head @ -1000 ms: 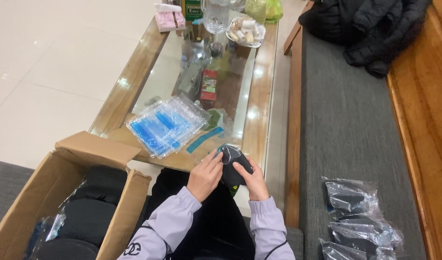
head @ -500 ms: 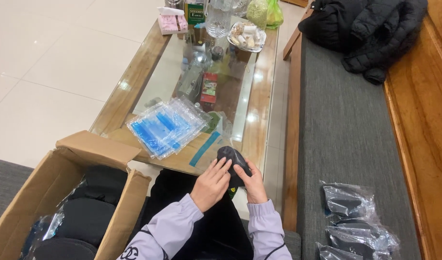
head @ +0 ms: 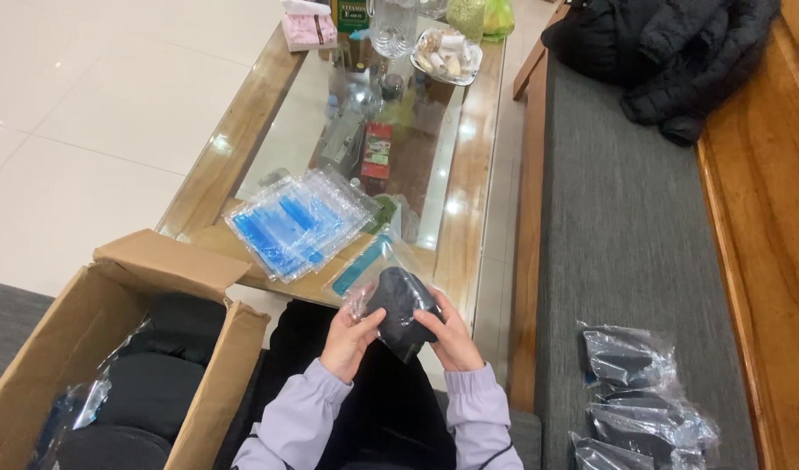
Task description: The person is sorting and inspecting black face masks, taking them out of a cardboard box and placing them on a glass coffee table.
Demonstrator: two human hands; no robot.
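I hold a black pouch (head: 401,312) over my lap, half inside a clear bag (head: 377,280). My left hand (head: 351,339) pinches the bag's near edge, fingers closed on the film and thumb against the pouch. My right hand (head: 451,338) cups the pouch from the other side, fingers wrapped under it. Judgement: the two-sided grip keeps the bag mouth taut and stops the soft pouch from slipping.

To my left, an open box (head: 169,261) stands just beside my knee, flaps up, with more black pouches (head: 151,392) inside; the near flap stands between my left hand and the contents.

To my right, bagged pouches (head: 634,392) lie in a loose row on the grey bench cushion (head: 625,226), well apart from my hands, with nothing between.

Ahead, the table (head: 478,157) edge sits just beyond my hands. A stack of clear bags with blue print (head: 295,222) lies on its near corner, fanned out, and a teal strip (head: 357,265) lies beside it.

Farther off stand bottles (head: 391,26), a dish (head: 447,52) and a pink box (head: 308,26). A black jacket (head: 669,52) lies heaped at the far end of the bench.
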